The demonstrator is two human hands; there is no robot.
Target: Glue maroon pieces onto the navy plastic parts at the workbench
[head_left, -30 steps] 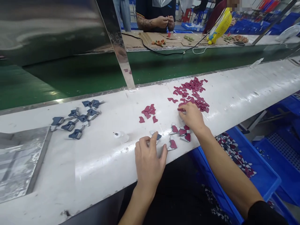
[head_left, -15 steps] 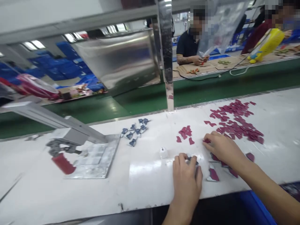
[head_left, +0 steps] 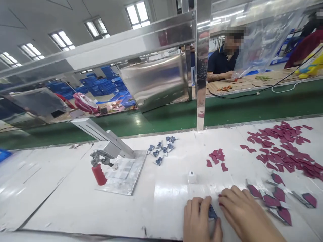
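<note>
My left hand (head_left: pixel 198 218) is closed around a small dark blue part (head_left: pixel 212 212) just above the white table. Beside it, my right hand (head_left: pixel 243 210) pinches a maroon cut piece (head_left: pixel 220 199), mostly hidden by the fingers. To the right of that hand lie several grey-edged parts with maroon faces (head_left: pixel 272 201). Farther back is a large heap of loose maroon pieces (head_left: pixel 285 158), with a smaller group of maroon pieces (head_left: pixel 216 156) left of it. A small white block with a pin (head_left: pixel 192 177) stands in front of my hands.
A toggle clamp press with a red handle (head_left: pixel 99 174) stands on a metal plate (head_left: pixel 137 174) at left. Near it lie several dark blue parts (head_left: pixel 164 149). A metal post (head_left: pixel 201 84) rises at the table's far edge. Across the green aisle, a person (head_left: pixel 222 64) works at another table.
My right hand has come from the maroon heap toward my left hand, bringing a maroon piece. The camera view has tilted up and turned left.
</note>
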